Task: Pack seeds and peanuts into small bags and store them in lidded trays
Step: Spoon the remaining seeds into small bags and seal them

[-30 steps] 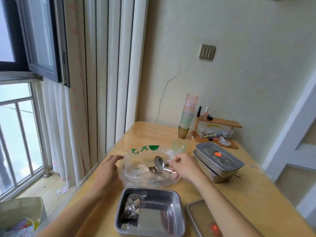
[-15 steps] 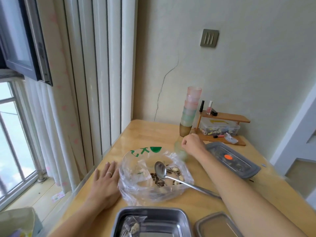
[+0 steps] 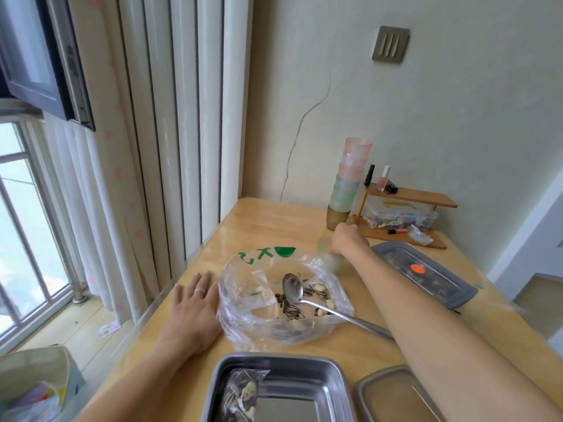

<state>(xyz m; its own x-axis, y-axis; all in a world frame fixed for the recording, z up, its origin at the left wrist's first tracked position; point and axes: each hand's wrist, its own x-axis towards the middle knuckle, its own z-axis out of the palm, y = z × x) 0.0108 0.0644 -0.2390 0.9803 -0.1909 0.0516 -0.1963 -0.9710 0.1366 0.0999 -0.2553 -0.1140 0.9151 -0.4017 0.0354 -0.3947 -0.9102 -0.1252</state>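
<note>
A clear plastic bag (image 3: 243, 312) with green print lies open on the table, holding sunflower seeds and peanuts (image 3: 316, 295). A metal spoon (image 3: 294, 289) rests in it, handle pointing right. My left hand (image 3: 190, 309) lies flat on the table, touching the bag's left side and holding nothing. My right hand (image 3: 347, 240) is farther back, its fingers closed over the top of a pale green translucent cup (image 3: 330, 260). At the front, an open steel tray (image 3: 304, 370) holds one small filled bag (image 3: 239, 394). A grey lid (image 3: 393, 394) lies beside it.
A lidded tray (image 3: 451, 284) with an orange sticker sits at the right. A stack of pastel cups (image 3: 350, 184) and a small wooden shelf (image 3: 408, 197) with bottles and a clear box stand against the wall. Curtains and a window are on the left.
My right hand let go of the spoon, which now rests in the bag, and moved back to the pale green cup. My left hand settled flat beside the bag.
</note>
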